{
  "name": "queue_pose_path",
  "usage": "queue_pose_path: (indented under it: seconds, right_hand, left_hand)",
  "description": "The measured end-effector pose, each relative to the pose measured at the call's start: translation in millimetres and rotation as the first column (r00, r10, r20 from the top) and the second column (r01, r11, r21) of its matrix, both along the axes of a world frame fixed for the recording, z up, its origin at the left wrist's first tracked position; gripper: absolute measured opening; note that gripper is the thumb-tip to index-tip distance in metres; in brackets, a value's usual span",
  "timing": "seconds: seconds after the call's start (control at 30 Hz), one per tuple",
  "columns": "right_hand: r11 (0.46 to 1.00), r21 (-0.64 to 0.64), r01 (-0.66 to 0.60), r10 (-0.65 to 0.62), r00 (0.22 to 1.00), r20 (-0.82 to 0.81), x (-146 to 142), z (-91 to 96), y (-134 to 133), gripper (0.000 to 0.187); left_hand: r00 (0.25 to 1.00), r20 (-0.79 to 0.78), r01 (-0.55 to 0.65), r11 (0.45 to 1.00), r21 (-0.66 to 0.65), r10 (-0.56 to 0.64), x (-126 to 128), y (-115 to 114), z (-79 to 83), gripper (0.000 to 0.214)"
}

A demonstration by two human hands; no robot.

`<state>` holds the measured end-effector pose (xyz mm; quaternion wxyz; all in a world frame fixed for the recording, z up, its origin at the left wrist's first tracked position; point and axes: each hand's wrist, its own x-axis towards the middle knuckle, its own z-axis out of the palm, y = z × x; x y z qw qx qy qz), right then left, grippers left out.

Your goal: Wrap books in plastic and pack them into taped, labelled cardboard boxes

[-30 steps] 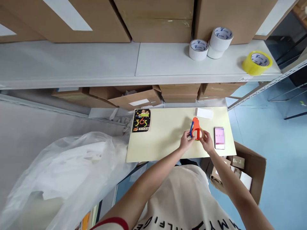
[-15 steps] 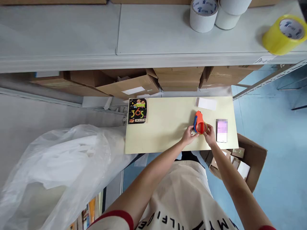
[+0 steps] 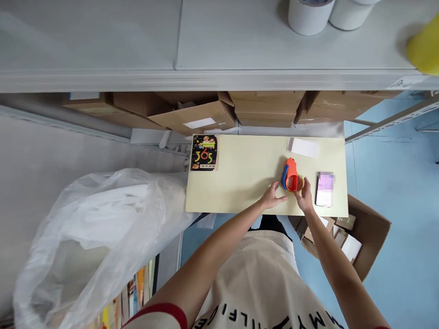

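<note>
An orange and blue tape dispenser (image 3: 291, 175) with a tape roll in it lies on a small pale yellow table (image 3: 247, 178). My right hand (image 3: 304, 195) grips its near right side, fingers curled on the roll. My left hand (image 3: 273, 195) rests just left of it, fingers bent and touching the table near the dispenser's base. A phone (image 3: 324, 189) lies right of the dispenser and a white card (image 3: 303, 147) lies behind it. A black "365" booklet (image 3: 204, 153) sits at the table's far left corner.
A grey shelf (image 3: 206, 50) overhead carries white tape rolls (image 3: 310, 13) and a yellow roll (image 3: 425, 45). Cardboard boxes (image 3: 206, 114) sit behind the table. An open box (image 3: 356, 237) stands at the right, and a large clear plastic bag (image 3: 96, 233) at the left.
The camera tilted down and the view shifted. The dispenser has been lowered onto the table and my left hand has slid off it to the left.
</note>
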<state>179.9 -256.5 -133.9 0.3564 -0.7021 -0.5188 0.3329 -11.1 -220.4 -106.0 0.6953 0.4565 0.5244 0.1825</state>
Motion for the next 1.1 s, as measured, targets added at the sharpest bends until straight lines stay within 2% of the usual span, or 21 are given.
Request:
queue_pose_path:
  seconds: [0.07, 0.2, 0.3, 0.4, 0.5, 0.6, 0.7, 0.77, 0.8, 0.87, 0.9, 1.0, 1.1]
  right_hand:
    - [0.994, 0.104, -0.043, 0.027, 0.988, 0.150, -6.8, 12.9, -0.7, 0.069]
    - [0.929, 0.258, -0.265, 0.182, 0.935, 0.304, -42.1, 44.1, 9.9, 0.065]
    - [0.857, 0.301, -0.417, 0.324, 0.893, 0.314, -86.4, 61.7, 25.5, 0.060]
    - [0.763, 0.321, -0.561, 0.477, 0.824, 0.307, -140.7, 75.3, 41.0, 0.057]
    - [0.621, 0.363, -0.695, 0.607, 0.719, 0.338, -200.4, 93.2, 51.5, 0.056]
    - [0.430, 0.414, -0.803, 0.696, 0.586, 0.415, -263.3, 119.7, 56.2, 0.052]
    - [0.229, 0.365, -0.902, 0.770, 0.397, 0.499, -329.5, 149.5, 56.6, 0.041]
    - [0.121, 0.264, -0.957, 0.808, 0.249, 0.534, -375.1, 165.9, 54.3, 0.035]
    - [0.088, 0.195, -0.977, 0.825, 0.182, 0.536, -397.7, 172.0, 52.0, 0.033]
    - [0.083, 0.022, -0.996, 0.857, 0.083, 0.509, -440.5, 179.0, 44.4, 0.035]
    - [0.097, -0.063, -0.993, 0.870, 0.054, 0.490, -459.7, 180.0, 39.0, 0.036]
    - [0.144, -0.240, -0.960, 0.886, 0.017, 0.463, -504.5, 174.1, 17.9, 0.038]
    - [0.190, -0.326, -0.926, 0.877, 0.011, 0.481, -527.9, 160.0, -3.0, 0.055]
  left_hand:
    - [1.000, -0.006, -0.019, 1.000, 0.002, 0.019, -12.0, -3.6, 5.9, 0.097]
    - [0.996, -0.025, -0.077, 0.992, 0.100, 0.080, -53.3, -9.1, 26.2, 0.087]
    - [0.982, -0.105, -0.133, 0.967, 0.217, 0.158, -95.3, -15.8, 47.4, 0.067]
    - [0.951, -0.188, -0.176, 0.927, 0.331, 0.247, -143.3, -31.1, 73.5, 0.046]
    - [0.908, -0.226, -0.218, 0.860, 0.462, 0.352, -196.2, -57.8, 104.9, 0.036]
    - [0.839, -0.273, -0.257, 0.784, 0.565, 0.472, -254.4, -92.0, 137.6, 0.034]
    - [0.685, -0.417, -0.242, 0.726, 0.643, 0.597, -316.6, -124.1, 162.4, 0.034]
    - [0.545, -0.550, -0.196, 0.734, 0.650, 0.633, -356.4, -140.3, 170.2, 0.036]
    - [0.480, -0.619, -0.181, 0.761, 0.623, 0.621, -374.4, -146.6, 170.9, 0.039]
    - [0.412, -0.732, -0.201, 0.838, 0.507, 0.542, -403.5, -156.1, 166.7, 0.047]
    - [0.422, -0.761, -0.230, 0.870, 0.436, 0.492, -414.1, -159.8, 162.4, 0.053]
    - [0.550, -0.730, -0.279, 0.913, 0.299, 0.407, -429.3, -169.6, 145.1, 0.061]
    - [0.653, -0.650, -0.246, 0.920, 0.305, 0.390, -426.8, -179.4, 129.5, 0.056]
